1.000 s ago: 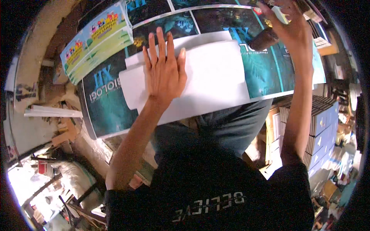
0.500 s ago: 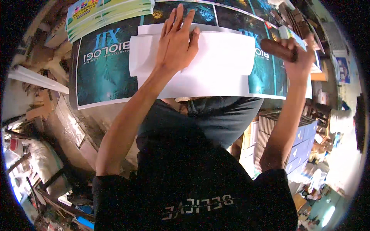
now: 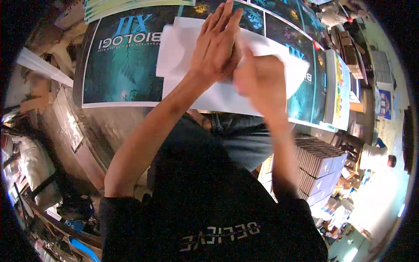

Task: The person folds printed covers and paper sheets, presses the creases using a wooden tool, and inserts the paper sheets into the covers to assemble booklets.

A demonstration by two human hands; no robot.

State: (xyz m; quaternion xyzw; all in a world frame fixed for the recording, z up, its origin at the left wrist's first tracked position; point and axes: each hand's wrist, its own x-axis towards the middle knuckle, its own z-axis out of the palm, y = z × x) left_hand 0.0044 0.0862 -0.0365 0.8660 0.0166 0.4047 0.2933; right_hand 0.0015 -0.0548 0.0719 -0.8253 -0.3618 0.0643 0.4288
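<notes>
The left hand (image 3: 217,50) is on white paper (image 3: 181,52), fingers straight and close together. The right hand (image 3: 264,81) blurs beside it; I cannot tell what its fingers hold.

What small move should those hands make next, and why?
Probably sweep the right hand rightward across the white paper while the left hand steadies it. The left hand lies on the paper, the right is close beside it, and the paper stretches rightward past both, over the printed sheets. Blur hides whether the right hand grips anything.
</notes>
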